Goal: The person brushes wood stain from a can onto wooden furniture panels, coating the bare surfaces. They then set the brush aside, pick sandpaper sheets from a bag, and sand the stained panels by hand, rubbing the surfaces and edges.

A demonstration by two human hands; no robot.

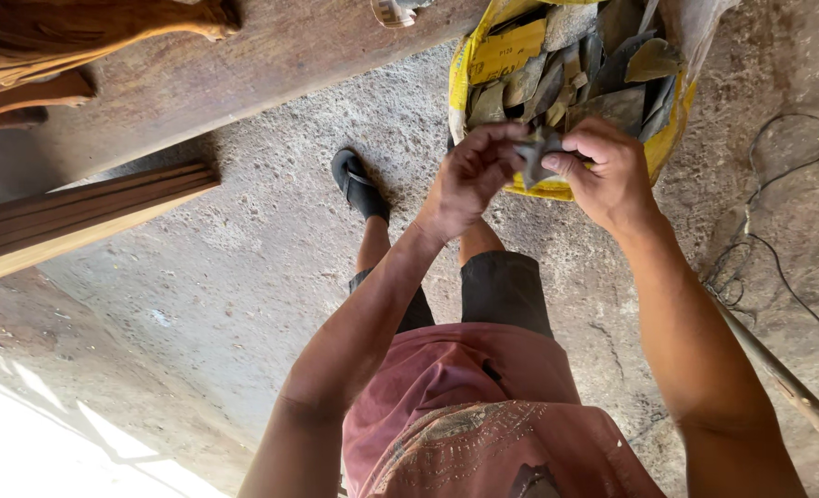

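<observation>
Head view: both hands meet over a yellow sack (469, 69) that stands on the concrete floor (243, 249), far and right of centre. The left hand (469, 175) is curled, its fingertips pinched on a small grey scrap (537, 157). The right hand (612, 171) is closed around the same scrap from the right, thumb on top. The scrap is held just above the sack's near rim, between the two hands. The sack is open and full of flat grey and tan sheets (594, 69), some curled.

Below the hands show dark shorts (502, 286) and a pink shirt (465, 406). A foot in a black sandal (359, 184) stands left of the sack. Wooden boards (68, 221) lie at left, a wide plank (243, 65) beyond them. Thin cables (778, 258) trail at right, beside a metal rod (788, 383).
</observation>
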